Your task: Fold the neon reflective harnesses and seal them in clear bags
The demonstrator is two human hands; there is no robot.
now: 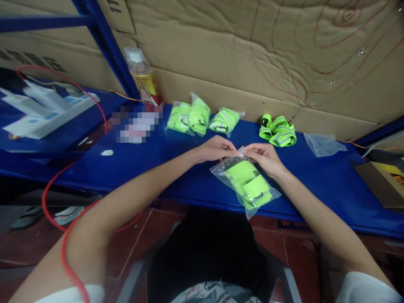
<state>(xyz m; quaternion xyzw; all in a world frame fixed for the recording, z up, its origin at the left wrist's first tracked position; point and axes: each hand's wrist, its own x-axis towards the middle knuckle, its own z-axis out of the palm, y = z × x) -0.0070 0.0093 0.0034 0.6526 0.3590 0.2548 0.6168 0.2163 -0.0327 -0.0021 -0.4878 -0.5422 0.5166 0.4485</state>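
Observation:
A clear plastic zip bag (pixel 217 169) with folded neon-yellow reflective straps (pixel 244 179) inside lies at the blue table's front edge, its lower corner overhanging. My left hand (pixel 217 149) pinches the bag's top edge from the left. Close beside it, my right hand (pixel 263 156) pinches the same edge, fingertips nearly meeting the left ones. Both hands are closed on the bag. Behind them stand several filled bags (pixel 200 115) of the same straps. Loose reflective straps (pixel 279 130) lie coiled at the back right, beside a flat plastic bag (pixel 325 144) with nothing visible inside.
At the back left stands a plastic bottle (pixel 142 78) with a yellow and red label. A white power strip (pixel 47 115) with plugs lies farther left. A red cable (pixel 46 198) loops past my left arm. At the right edge is a cardboard box (pixel 375 185).

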